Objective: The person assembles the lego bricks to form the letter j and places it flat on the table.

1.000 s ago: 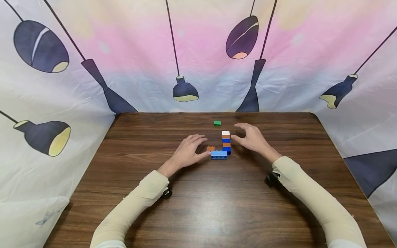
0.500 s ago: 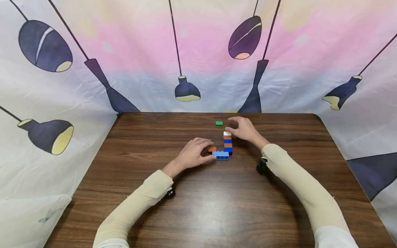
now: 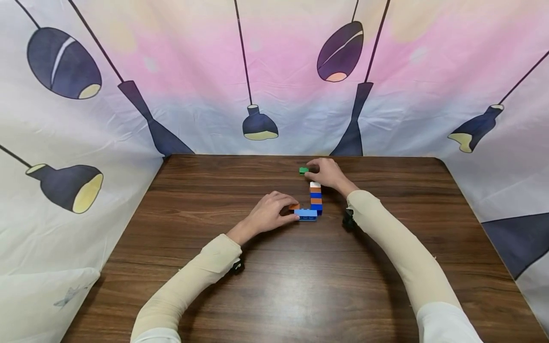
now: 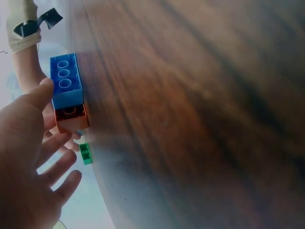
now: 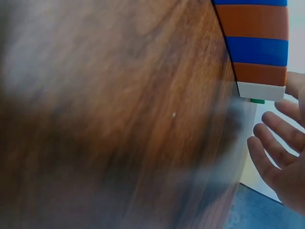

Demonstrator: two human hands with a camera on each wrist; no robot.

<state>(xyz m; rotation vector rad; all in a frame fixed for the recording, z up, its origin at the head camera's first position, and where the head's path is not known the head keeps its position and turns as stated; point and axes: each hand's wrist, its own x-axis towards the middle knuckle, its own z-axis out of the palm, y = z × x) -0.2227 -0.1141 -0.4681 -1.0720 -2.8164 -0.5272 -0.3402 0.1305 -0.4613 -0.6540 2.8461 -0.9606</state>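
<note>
Toy building bricks are joined into an angular shape on the table. A light blue brick [image 3: 305, 215] shows its hollow underside toward me, with an orange brick [image 4: 71, 125] behind its left end. From its right end a row of blue and orange bricks [image 3: 316, 201] runs away to a white brick [image 5: 261, 91]. My left hand [image 3: 268, 212] pinches the left end, thumb on the light blue brick, index finger by the orange one. Beyond the white end, my right hand [image 3: 327, 172] holds nothing, its thumb and index finger spread beside a small green brick [image 3: 303, 170].
The wooden table [image 3: 274, 281] carries the bricks near its far half. A patterned cloth [image 3: 206, 71] with printed lamps hangs behind the far edge and along both sides. Both forearms reach in from the near side.
My right hand has moved left and away from me, past the white end, up to the green brick. The left fingers have closed in on the orange and light blue end.
</note>
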